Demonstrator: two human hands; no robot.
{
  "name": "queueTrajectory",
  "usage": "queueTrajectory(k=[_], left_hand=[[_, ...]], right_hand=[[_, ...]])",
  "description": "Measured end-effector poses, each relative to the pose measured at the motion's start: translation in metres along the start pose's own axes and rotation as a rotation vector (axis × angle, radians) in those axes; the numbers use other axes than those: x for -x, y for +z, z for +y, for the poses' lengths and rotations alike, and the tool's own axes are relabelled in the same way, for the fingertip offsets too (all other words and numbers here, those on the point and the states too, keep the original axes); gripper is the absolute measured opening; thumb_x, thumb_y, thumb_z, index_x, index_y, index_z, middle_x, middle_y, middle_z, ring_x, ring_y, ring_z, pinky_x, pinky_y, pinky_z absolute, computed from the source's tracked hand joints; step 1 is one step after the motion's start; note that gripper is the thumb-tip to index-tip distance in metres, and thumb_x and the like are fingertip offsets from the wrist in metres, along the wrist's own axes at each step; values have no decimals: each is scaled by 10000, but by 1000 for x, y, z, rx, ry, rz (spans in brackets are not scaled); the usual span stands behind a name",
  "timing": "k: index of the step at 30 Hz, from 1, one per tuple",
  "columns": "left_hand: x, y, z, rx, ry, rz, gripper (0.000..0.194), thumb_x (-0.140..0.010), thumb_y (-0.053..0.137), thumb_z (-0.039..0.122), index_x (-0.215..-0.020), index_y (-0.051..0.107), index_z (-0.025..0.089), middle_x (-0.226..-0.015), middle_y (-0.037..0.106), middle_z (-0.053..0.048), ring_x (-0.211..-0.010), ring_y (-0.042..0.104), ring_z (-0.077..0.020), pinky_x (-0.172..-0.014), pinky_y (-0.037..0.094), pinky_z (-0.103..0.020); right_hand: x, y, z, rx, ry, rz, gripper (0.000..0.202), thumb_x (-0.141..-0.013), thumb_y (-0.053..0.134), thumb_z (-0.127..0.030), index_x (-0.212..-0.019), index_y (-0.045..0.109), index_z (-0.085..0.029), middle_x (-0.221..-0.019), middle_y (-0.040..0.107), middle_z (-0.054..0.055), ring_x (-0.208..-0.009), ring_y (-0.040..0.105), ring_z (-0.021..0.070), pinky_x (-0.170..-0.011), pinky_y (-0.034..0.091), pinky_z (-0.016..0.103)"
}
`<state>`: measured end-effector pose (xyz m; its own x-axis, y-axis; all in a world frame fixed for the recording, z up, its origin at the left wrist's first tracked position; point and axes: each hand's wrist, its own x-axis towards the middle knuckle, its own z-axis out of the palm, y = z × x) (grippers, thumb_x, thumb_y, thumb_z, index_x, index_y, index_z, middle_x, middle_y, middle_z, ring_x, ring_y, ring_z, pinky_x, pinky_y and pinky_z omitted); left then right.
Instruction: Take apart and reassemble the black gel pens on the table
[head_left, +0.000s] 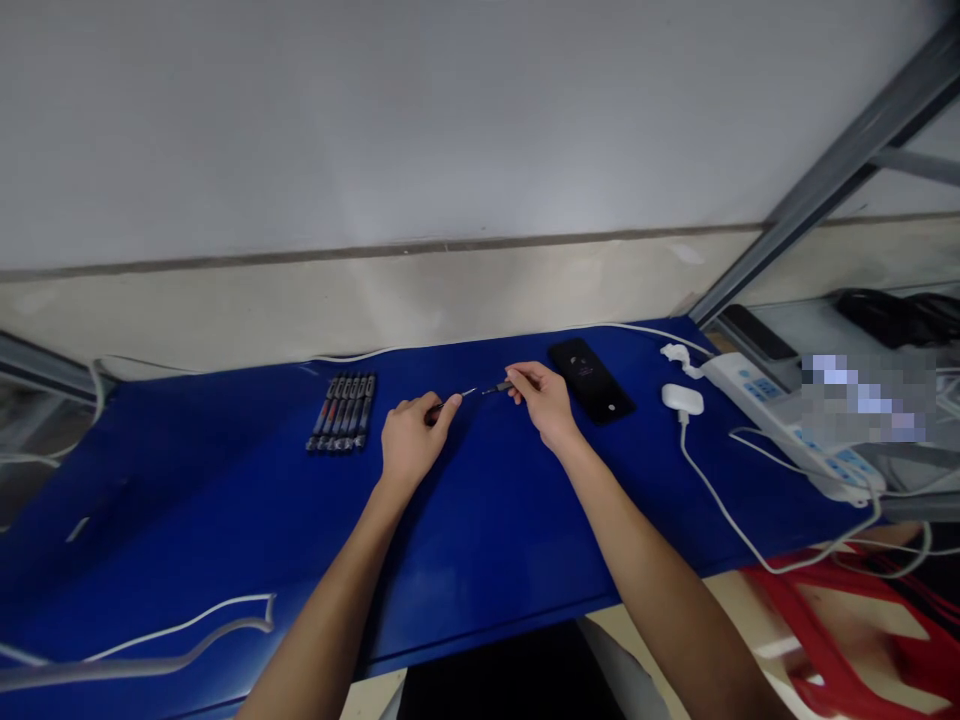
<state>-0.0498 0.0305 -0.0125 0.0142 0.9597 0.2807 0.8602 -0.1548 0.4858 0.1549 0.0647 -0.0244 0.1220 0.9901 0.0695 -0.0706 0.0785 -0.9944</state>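
Note:
My left hand (415,430) is closed around a dark pen barrel (433,411), and a thin pale tip (469,392) sticks out past the thumb to the right. Between the thumb and fingers of my right hand (541,398) is a short dark pen part (498,387), its narrow end pointing left. A small gap separates the two pieces, which face each other above the blue tabletop (480,540). Left of my hands, several dark pens (343,412) lie side by side in a row. A black phone (591,380) rests just right of my right hand.
A white earbud case (682,399) with a cable plugged in lies on the right. Beyond it runs a white power strip (787,425) by the metal frame (810,170). A white cable (187,630) crosses the front left. The wall (450,290) borders the back.

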Motion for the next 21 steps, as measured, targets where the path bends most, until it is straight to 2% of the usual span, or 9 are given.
queueTrajectory(k=[6, 16, 21], left_hand=[[0, 0, -1, 1, 5, 18, 486, -935, 441, 568, -624, 488, 197, -569, 528, 10, -596, 458, -140, -605, 274, -264], [1, 1, 1, -76, -6, 0, 498, -926, 443, 597, -643, 551, 200, -614, 597, -8, -620, 491, -158, -619, 261, -278], [2, 0, 2, -113, 7, -29, 496, -932, 434, 593, -652, 553, 201, -638, 620, -19, -663, 524, -177, -641, 262, -283]], right_hand=[[0, 1, 5, 34, -4, -53, 222, -799, 702, -374, -900, 688, -177, -743, 661, 29, -593, 574, 128, -576, 458, 285], [-3, -2, 2, 8, -57, 29, 224, -806, 696, -368, -922, 694, -176, -772, 674, 35, -610, 587, 127, -570, 463, 280], [-2, -2, 0, 39, -104, 5, 210, -820, 684, -366, -920, 696, -181, -758, 673, 30, -600, 587, 124, -559, 458, 277]])
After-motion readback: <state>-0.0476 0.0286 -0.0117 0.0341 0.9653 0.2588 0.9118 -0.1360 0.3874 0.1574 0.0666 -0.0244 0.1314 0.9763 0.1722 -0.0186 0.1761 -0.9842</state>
